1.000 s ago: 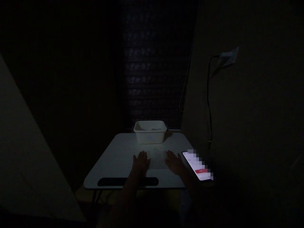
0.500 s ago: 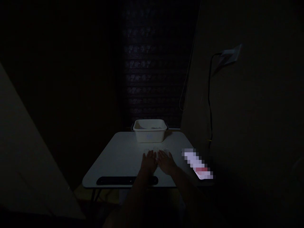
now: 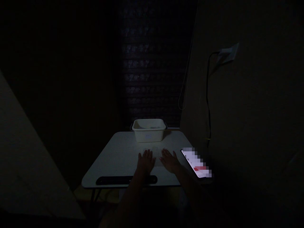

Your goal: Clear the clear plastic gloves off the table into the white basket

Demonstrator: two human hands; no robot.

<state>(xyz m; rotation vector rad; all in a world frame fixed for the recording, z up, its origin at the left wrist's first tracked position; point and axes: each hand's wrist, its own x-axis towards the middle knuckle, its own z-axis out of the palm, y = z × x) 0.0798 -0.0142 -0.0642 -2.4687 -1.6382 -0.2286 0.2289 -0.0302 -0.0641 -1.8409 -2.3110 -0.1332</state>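
Observation:
Both hands lie palm down on a thin, see-through sheet or bag (image 3: 156,155), hard to make out in the dim light, on the pale table (image 3: 111,158). My left hand (image 3: 145,162) has its fingers stretched forward and its thumb held a little out. To its right, my right hand (image 3: 170,161) is also flat with fingers extended, a gap showing between the two. Neither hand grips anything. Beyond them stands a white plastic tub (image 3: 149,135) with side handles and something pale inside that I cannot make out.
A lit phone (image 3: 196,164) lies at the table's right edge. A black strip (image 3: 118,180) runs along the front edge. Behind the table hangs a dark blind (image 3: 140,77). On the right wall, a black cable (image 3: 208,95) drops from a socket (image 3: 229,53).
My hands have slid apart over the clear sheet, the left one leftward and the right one slightly rightward. The view has shifted a little.

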